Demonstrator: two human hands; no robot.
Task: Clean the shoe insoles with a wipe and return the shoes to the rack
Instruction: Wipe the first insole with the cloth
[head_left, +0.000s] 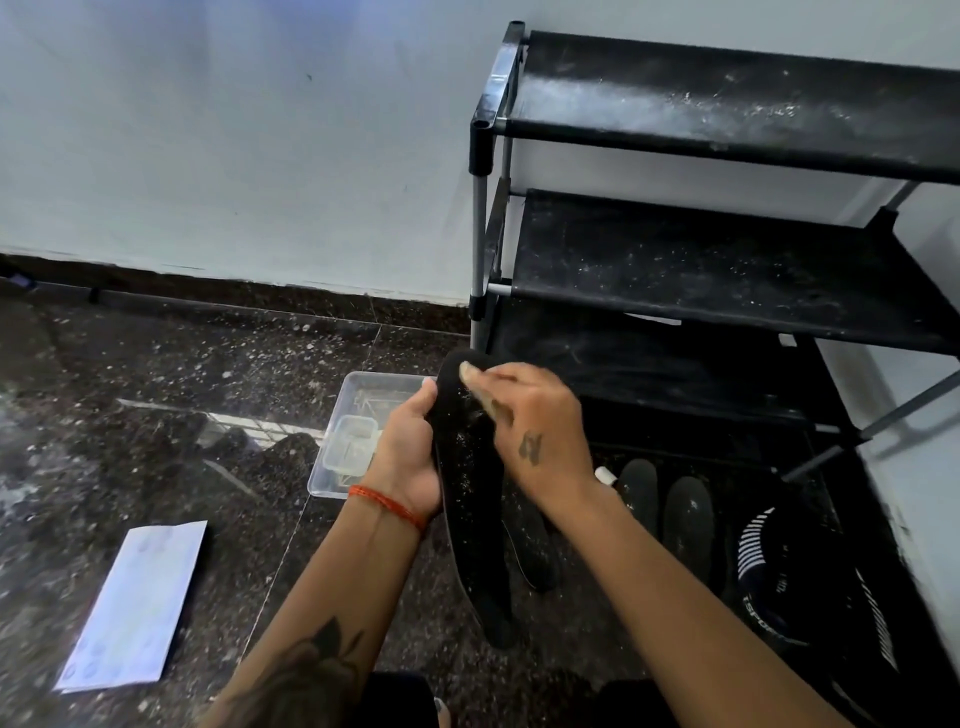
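Left hand grips black insole, long axis running toward the rack; blurred right hand apparently rubs it, grip unclear.

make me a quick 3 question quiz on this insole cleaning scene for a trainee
1. True or false: the left hand grips the black insole being cleaned.
2. What lies on the floor left of the arms? A) a towel B) a white packet C) a brush
3. Fill in: the clear plastic tray sits on the floor just left of the ____.

Key:
1. True; the right hand works over the insole's upper end.
2. B
3. shoe rack
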